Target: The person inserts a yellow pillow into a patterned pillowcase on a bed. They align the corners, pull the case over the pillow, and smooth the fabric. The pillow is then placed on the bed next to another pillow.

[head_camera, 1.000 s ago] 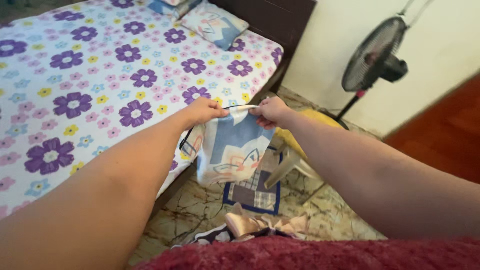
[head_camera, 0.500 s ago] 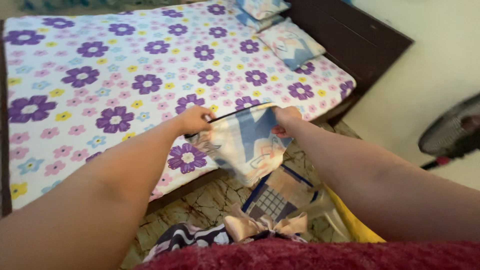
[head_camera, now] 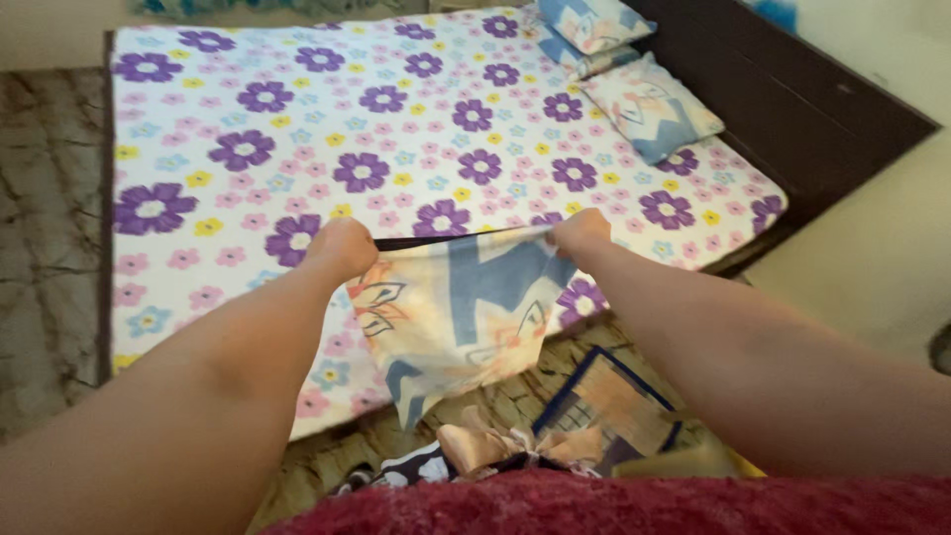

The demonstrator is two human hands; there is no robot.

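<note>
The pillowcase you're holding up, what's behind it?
Behind the pillowcase lies the flowered bedsheet and some floor. Whatever sits directly behind the cloth is hidden.

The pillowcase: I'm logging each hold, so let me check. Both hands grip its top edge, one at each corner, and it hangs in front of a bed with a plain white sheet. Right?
Not quite. In the head view the left hand and right hand do grip the pillowcase by its top edge, but the bed sheet is not plain white: it is white with purple, pink and yellow flowers.
</note>
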